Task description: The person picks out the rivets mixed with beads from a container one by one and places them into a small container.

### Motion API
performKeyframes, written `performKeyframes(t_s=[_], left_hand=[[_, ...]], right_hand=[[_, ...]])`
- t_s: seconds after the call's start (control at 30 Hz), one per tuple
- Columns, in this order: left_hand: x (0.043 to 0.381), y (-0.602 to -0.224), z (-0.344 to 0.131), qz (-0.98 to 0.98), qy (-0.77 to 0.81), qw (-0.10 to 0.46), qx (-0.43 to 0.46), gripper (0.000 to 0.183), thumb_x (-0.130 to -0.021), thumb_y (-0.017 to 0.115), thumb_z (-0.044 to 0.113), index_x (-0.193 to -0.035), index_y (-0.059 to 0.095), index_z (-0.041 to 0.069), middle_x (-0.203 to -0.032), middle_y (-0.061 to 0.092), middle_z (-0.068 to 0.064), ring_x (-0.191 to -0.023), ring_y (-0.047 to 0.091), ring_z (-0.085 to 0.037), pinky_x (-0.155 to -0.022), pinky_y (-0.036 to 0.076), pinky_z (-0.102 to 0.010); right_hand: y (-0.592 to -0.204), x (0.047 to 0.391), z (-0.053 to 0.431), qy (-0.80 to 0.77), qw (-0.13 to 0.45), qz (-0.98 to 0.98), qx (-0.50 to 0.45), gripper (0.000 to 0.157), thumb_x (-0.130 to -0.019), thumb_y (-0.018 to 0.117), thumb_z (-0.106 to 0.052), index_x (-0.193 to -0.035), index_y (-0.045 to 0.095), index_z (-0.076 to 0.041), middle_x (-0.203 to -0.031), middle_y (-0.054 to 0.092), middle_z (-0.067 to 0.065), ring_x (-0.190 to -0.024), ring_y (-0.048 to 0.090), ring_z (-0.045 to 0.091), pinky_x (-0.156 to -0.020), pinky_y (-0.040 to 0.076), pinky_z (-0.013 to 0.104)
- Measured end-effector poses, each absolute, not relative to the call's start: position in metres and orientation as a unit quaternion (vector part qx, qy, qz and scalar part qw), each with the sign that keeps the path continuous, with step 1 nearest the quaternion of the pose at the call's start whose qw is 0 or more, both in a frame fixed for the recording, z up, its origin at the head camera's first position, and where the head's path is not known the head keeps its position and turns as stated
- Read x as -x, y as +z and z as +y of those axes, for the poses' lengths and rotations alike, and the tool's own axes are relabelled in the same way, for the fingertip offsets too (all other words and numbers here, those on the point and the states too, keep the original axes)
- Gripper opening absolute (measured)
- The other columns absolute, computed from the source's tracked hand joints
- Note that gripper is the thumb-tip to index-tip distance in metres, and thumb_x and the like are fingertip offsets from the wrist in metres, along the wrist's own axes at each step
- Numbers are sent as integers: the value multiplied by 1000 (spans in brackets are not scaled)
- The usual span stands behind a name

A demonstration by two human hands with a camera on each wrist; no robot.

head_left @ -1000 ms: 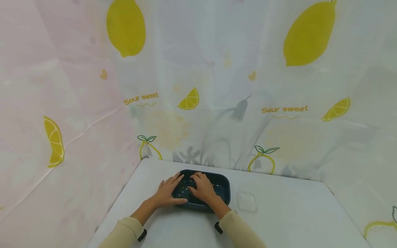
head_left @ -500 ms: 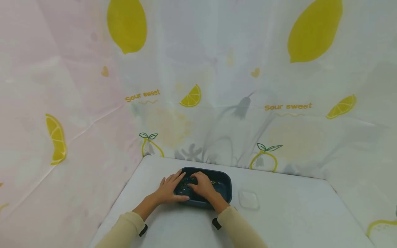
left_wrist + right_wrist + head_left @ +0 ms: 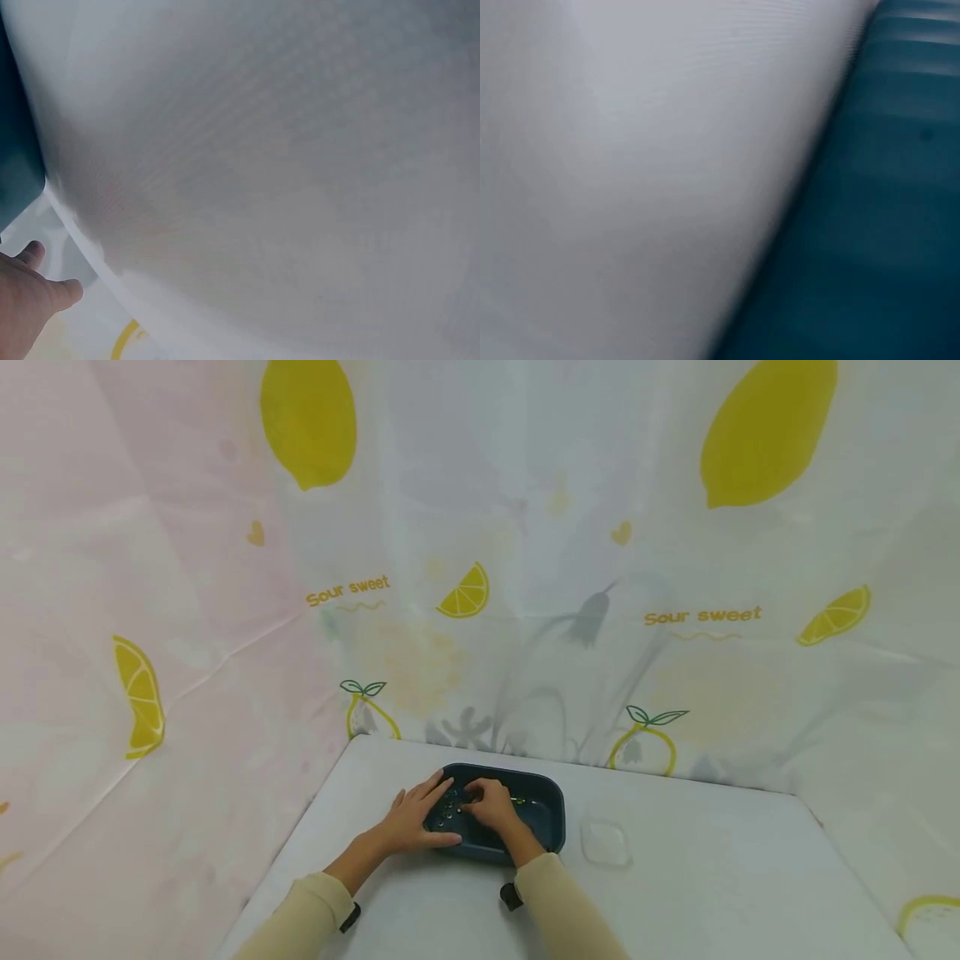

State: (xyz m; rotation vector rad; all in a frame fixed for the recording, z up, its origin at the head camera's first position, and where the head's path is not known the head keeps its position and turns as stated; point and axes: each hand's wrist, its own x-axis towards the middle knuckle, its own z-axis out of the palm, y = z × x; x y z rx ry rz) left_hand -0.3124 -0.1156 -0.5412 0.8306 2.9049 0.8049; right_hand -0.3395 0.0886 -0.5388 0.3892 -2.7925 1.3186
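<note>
A dark blue rectangular dish (image 3: 543, 835) with rounded corners stands on the white table, small shiny bead-like pieces (image 3: 450, 815) scattered in its left part. My left hand (image 3: 408, 822) rests on the dish's left end, fingers spread along the rim and thumb along the front edge. In the left wrist view, part of the left hand (image 3: 34, 300) shows beside the dish's blue side (image 3: 16, 150). Inside the dish, my right hand (image 3: 495, 808) has its fingers bent down, thumb and forefinger close together near the pieces. Whether it pinches one is too small to see. The right wrist view shows only the dish's ribbed side (image 3: 877, 210) and table.
A small clear square container or lid (image 3: 605, 843) lies on the table (image 3: 697, 877) right of the dish. A few yellowish pieces (image 3: 519, 801) sit in the dish behind the right hand. A lemon-printed curtain (image 3: 540, 552) hangs behind and at the sides.
My right hand's thumb and forefinger have drawn closer together among the pieces, and its wrist has shifted slightly left. My left hand stays on the rim. The head view has shifted slightly.
</note>
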Motion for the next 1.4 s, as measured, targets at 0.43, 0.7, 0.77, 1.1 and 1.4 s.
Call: performKeyframes(t_s=[0.43, 0.7, 0.77, 1.1, 1.4], left_hand=[[312, -539, -115, 930, 247, 4, -272, 99, -81, 66, 68, -157, 28, 18, -165, 21, -11, -143, 34, -43, -106, 24, -74], [313, -536, -113, 931, 242, 9, -272, 97, -82, 65, 68, -157, 28, 20, -165, 20, -10, -143, 34, -43, -107, 23, -74], [312, -536, -113, 932, 241, 8, -271, 97, -82, 65, 68, -157, 28, 20, -165, 20, -9, -143, 34, -43, -108, 22, -73], [313, -536, -112, 930, 242, -14, -276, 97, -81, 65, 69, -156, 30, 18, -164, 23, -11, -140, 37, -44, -106, 22, -75], [309, -537, -115, 930, 250, 2, -270, 96, -81, 67, 67, -156, 31, 19, -165, 22, -12, -140, 37, -45, -106, 22, -76]], right_hand=[[-545, 337, 90, 410, 18, -904, -116, 24, -79, 80, -5, -101, 73, 2, -95, 73, 13, -84, 66, 23, -73, 55, 35], [-545, 339, 90, 402, 17, -908, -117, 17, -81, 79, -4, -96, 75, 0, -89, 73, 11, -81, 66, 21, -71, 54, 34], [-546, 340, 90, 397, 18, -910, -122, 15, -81, 79, -4, -95, 75, 0, -88, 73, 10, -80, 66, 21, -71, 54, 35], [-546, 345, 91, 375, 24, -916, -138, 11, -80, 79, -4, -90, 76, -1, -80, 72, 7, -73, 63, 15, -66, 52, 29], [-550, 341, 88, 374, 15, -916, -145, 5, -81, 79, -6, -86, 77, -3, -76, 71, 3, -69, 58, 9, -62, 49, 26]])
